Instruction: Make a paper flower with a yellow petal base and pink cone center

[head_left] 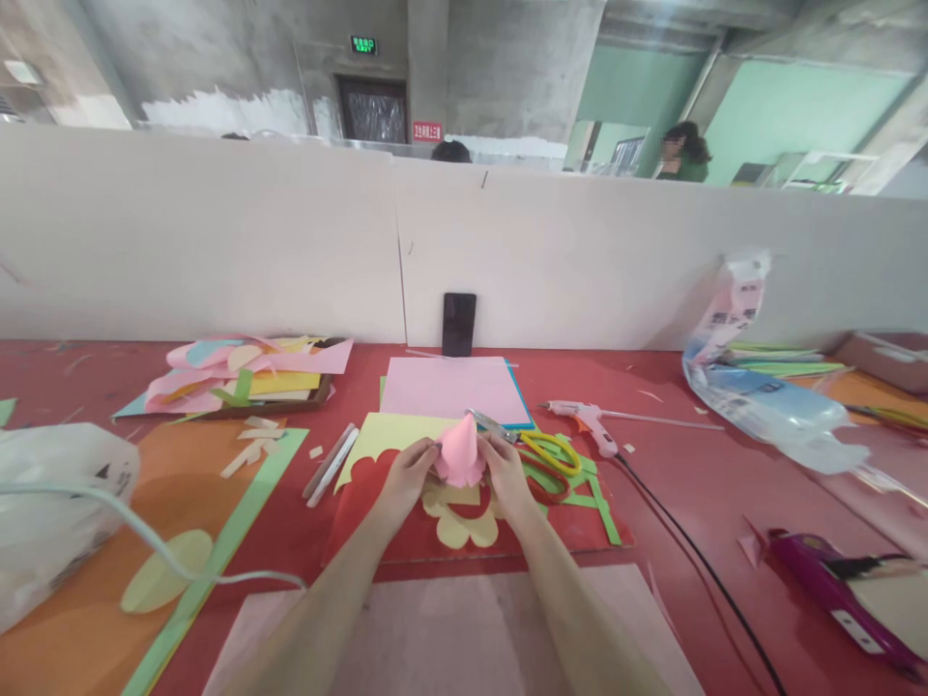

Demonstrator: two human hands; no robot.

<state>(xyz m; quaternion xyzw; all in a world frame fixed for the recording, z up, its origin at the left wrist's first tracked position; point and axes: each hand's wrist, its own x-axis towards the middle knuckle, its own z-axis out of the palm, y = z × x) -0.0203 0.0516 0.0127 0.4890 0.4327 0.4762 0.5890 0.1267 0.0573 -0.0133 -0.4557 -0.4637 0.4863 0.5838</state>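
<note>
Between my two hands is a pink paper cone (459,452), point up, with a scalloped lower edge. My left hand (412,472) pinches its left side, and my right hand (506,470) grips its right side. Just below lies a pale yellow flower-shaped paper cutout (464,530) on a red sheet (362,527). Scissors with yellow handles (555,452) lie right beside my right hand, and a red-handled pair (547,483) is next to them. Behind the cone are a pale yellow sheet (388,430) with a cut edge and a pink sheet (449,385).
A hot glue gun (591,420) with a black cord lies to the right. Paper scraps (253,372) fill a tray at the back left. A white plastic bag (58,512), markers (332,466), a phone (459,324) against the partition, and a purple tool (841,590) surround the work area.
</note>
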